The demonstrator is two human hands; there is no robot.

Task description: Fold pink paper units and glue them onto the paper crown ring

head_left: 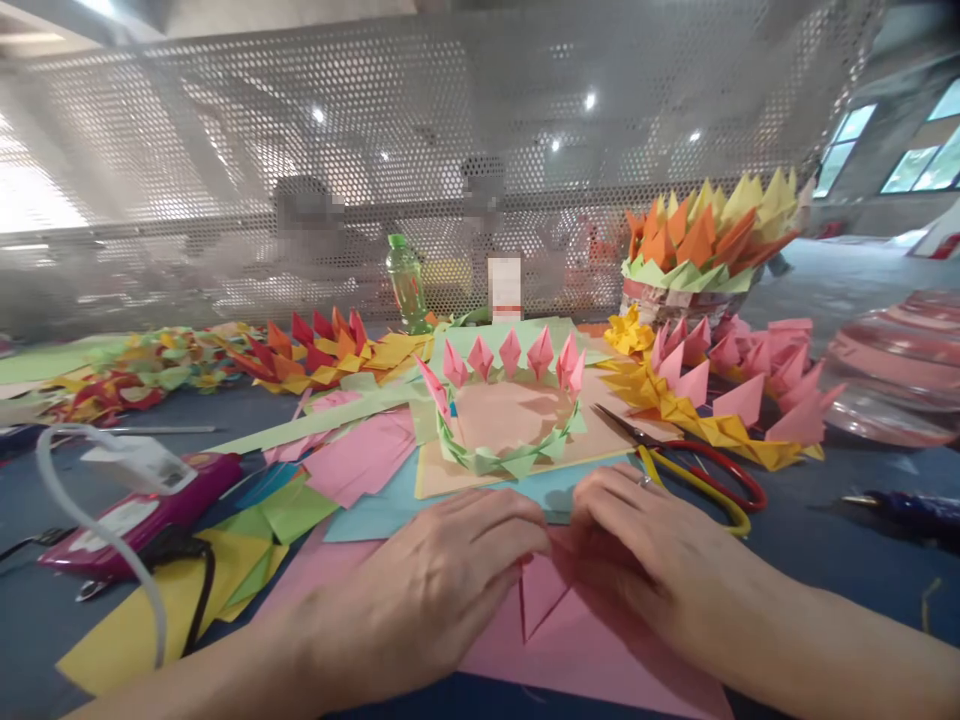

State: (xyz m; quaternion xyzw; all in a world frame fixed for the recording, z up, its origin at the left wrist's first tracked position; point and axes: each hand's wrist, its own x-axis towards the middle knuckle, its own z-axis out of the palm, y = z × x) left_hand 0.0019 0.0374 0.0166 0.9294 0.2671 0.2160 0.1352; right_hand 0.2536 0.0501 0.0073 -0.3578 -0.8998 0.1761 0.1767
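So, our left hand (pixel 427 590) and right hand (pixel 645 560) press flat, fingers together, on a part-folded pink paper (pixel 551 605) just before us; the fingertips may hide a crease. Behind it, the green ring (pixel 517 460) carries pink points only along its back.

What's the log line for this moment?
left hand: fingertips on pink paper | right hand: pressing same sheet | behind: green-pink paper ring

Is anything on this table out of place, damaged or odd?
Nothing is spilled or torn. The scissors lie open just beyond the right hand, blades bare. The ring has pink petals only on its far half.
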